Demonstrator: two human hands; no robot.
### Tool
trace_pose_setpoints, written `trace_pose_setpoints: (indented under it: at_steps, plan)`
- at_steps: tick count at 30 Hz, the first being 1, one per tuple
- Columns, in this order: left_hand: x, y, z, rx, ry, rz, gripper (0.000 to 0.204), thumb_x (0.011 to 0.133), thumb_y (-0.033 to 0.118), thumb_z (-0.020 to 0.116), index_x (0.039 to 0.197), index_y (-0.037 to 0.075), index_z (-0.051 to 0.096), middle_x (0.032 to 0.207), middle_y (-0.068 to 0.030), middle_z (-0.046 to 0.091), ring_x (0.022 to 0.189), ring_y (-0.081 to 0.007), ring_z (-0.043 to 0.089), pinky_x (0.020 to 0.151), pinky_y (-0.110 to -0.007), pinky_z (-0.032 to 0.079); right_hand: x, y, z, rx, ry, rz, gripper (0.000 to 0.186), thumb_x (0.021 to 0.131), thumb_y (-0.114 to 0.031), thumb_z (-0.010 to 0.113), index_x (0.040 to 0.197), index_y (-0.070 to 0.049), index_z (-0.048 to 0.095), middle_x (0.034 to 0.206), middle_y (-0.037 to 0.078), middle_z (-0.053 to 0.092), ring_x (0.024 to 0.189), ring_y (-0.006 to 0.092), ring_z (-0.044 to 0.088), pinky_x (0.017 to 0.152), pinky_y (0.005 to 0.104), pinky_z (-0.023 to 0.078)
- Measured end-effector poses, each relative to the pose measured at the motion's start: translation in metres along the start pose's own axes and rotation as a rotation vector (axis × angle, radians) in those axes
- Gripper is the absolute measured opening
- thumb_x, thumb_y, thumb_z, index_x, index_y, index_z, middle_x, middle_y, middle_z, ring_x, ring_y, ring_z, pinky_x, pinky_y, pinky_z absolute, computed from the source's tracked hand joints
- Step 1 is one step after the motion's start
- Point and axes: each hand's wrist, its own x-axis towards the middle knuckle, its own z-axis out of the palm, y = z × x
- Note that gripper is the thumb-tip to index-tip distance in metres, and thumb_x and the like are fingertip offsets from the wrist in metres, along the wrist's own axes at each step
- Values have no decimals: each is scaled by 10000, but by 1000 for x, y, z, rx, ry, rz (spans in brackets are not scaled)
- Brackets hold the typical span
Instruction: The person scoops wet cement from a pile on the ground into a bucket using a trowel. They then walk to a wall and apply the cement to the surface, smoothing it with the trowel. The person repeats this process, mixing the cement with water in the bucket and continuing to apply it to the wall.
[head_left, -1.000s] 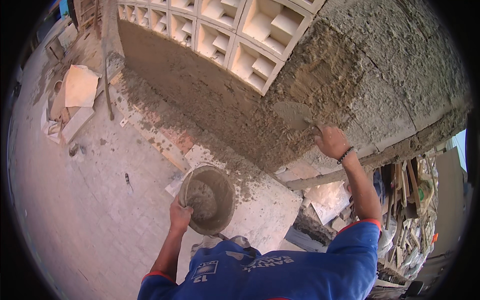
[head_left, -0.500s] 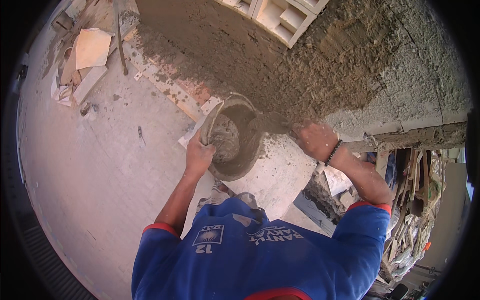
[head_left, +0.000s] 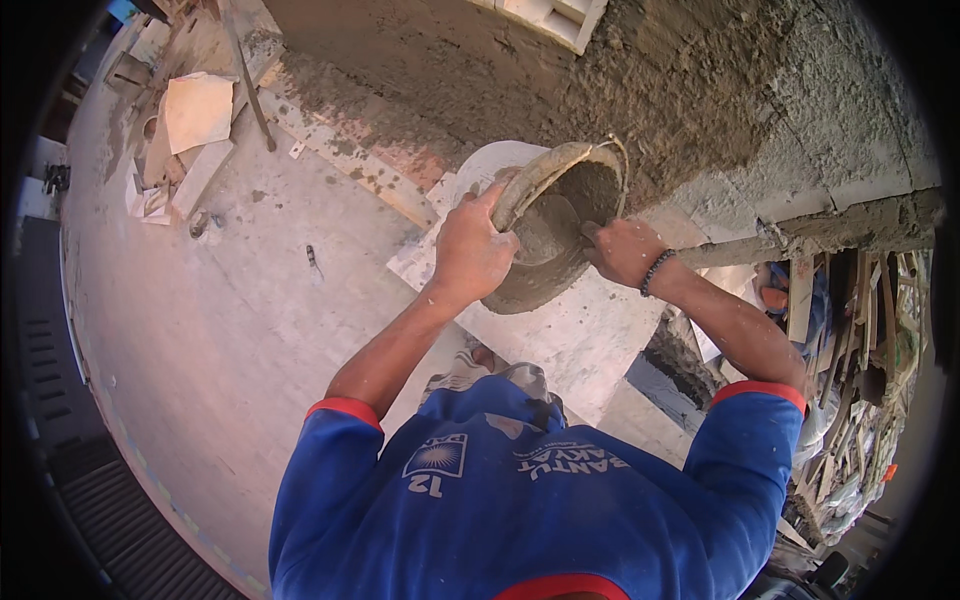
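My left hand [head_left: 472, 243] grips the left rim of a mortar-smeared bucket [head_left: 530, 292], which is lifted and tilted, wet grey mortar inside it. My right hand [head_left: 625, 250], with a beaded bracelet on the wrist, is closed on a trowel [head_left: 556, 226] whose blade sits down in the bucket among the mortar; its handle is mostly hidden by my fingers. Above and right of the bucket is the rough, freshly mortared wall [head_left: 690, 100].
Pale ventilation blocks [head_left: 560, 20] sit in the wall at the top. A pale board [head_left: 580, 360] lies below the bucket. A pile of wood scraps [head_left: 850, 330] is at right, broken sheets [head_left: 198, 112] and a pole [head_left: 250, 95] at upper left. The concrete floor [head_left: 200, 300] spans the left.
My left hand has raised the bucket up and right, tilting it. My right hand has brought the trowel down from the wall into the bucket.
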Motion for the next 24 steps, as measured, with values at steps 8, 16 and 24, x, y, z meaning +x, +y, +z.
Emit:
trace_pose_setpoints:
  at_steps: [8, 16, 24]
  plan:
    - [-37, 3, 45, 55, -131, -171, 604, 671, 34, 586, 1273, 17, 547, 1015, -265, 641, 968, -374, 634, 858, -385, 477, -36, 15, 165, 687, 56, -30, 380, 858, -269, 628, 1124, 2, 621, 948, 265, 657, 934, 417, 633, 842, 457, 511]
    - [-77, -44, 58, -505, 43, -288, 571, 676, -21, 539, 1245, -68, 540, 914, -141, 691, 799, -178, 638, 773, -285, 484, -73, -2, 117, 706, 117, 5, 369, 884, -332, 600, 1105, -38, 619, 936, 266, 654, 914, 430, 627, 806, 472, 506]
    - [-82, -61, 49, -722, 211, -376, 598, 664, -94, 487, 1259, -52, 527, 1063, -94, 637, 918, -150, 591, 845, -264, 458, -47, 13, 110, 469, 96, 4, 346, 887, -319, 591, 1074, -32, 635, 893, 264, 649, 868, 437, 621, 757, 477, 497]
